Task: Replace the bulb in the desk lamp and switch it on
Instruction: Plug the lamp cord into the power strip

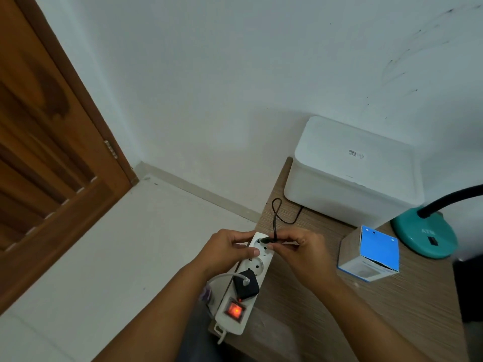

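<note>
fingers (281,245) of the right hand (300,248) pinch a black plug (266,240) at the end socket of a white power strip (241,291), which the left hand (224,250) grips; its red switch (234,310) glows. on the tabletop (313,309) beyond stand a blue bulb box (369,253) and the teal desk lamp (426,235).

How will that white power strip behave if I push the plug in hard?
The power strip overhangs the table edge, so it may tip or slide. The left hand braces it, probably enough. It looks rigid; the cord looks floppy.
</note>
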The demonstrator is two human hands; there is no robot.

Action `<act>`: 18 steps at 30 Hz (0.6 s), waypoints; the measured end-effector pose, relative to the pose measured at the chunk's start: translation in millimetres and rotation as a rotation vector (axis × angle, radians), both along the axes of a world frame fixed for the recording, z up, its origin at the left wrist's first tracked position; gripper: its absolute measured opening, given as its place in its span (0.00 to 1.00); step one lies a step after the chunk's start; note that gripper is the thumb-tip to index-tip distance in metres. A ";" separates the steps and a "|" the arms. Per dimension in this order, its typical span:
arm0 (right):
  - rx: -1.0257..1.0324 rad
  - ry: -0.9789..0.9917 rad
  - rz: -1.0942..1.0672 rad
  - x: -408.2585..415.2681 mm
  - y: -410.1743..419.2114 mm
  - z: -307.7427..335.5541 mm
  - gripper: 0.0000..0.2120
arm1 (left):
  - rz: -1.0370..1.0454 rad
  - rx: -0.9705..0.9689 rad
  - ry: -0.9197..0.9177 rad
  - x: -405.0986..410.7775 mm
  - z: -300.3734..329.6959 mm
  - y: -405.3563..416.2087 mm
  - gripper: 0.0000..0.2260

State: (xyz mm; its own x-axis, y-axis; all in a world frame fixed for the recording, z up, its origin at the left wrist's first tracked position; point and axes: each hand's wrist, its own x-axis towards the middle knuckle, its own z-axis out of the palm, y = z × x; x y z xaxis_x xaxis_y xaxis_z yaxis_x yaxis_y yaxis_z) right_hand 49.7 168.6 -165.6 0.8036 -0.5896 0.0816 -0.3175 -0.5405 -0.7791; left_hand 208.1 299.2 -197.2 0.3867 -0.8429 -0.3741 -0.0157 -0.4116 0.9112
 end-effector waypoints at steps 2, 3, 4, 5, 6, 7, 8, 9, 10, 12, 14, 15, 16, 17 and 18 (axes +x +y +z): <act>-0.010 0.011 0.026 1.1 -0.4 -1.1 0.08 | -0.005 0.001 -0.008 0.6 0.2 -0.2 0.18; -0.011 0.023 0.033 1.8 -0.8 -1.7 0.08 | -0.007 -0.001 -0.009 0.8 0.4 -0.4 0.18; -0.011 0.037 0.037 2.4 -1.2 -2.2 0.07 | -0.007 -0.002 -0.006 1.0 0.2 -0.6 0.18; -0.015 0.050 0.041 3.0 -1.6 -2.4 0.07 | -0.005 0.000 -0.002 1.1 0.2 -0.9 0.18; -0.024 0.064 0.046 3.5 -1.8 -2.5 0.06 | -0.004 0.001 0.000 1.4 0.1 -1.1 0.18; -0.037 0.078 0.054 4.0 -1.8 -2.3 0.06 | -0.004 0.002 0.001 1.7 -0.5 -1.0 0.18; -0.048 0.089 0.064 4.4 -1.6 -1.8 0.06 | -0.006 0.000 0.003 2.0 -1.1 -0.9 0.18; -0.055 0.101 0.072 4.8 -1.4 -0.9 0.06 | -0.007 -0.002 0.007 2.3 -1.7 -0.9 0.18; -0.056 0.113 0.080 5.2 -0.8 0.5 0.06 | -0.008 -0.005 0.012 2.6 -2.3 -0.7 0.18; -0.042 0.124 0.095 6.3 -0.3 2.8 0.07 | -0.013 -0.008 0.015 2.8 -3.1 -0.6 0.18; -0.029 0.141 0.111 7.0 0.2 4.2 0.08 | -0.021 -0.007 0.012 2.8 -3.4 -0.8 0.18; -0.025 0.153 0.120 7.2 0.5 4.4 0.08 | -0.024 -0.008 0.011 2.8 -3.6 -0.9 0.18; -0.024 0.165 0.127 7.5 0.7 4.1 0.08 | -0.026 -0.010 0.010 2.6 -3.7 -0.8 0.18; -0.025 0.174 0.132 7.9 0.8 3.7 0.08 | -0.026 -0.010 0.008 2.4 -3.3 -0.7 0.18; -0.025 0.180 0.133 8.2 0.6 3.4 0.08 | -0.027 -0.011 0.007 2.3 -2.9 -0.6 0.18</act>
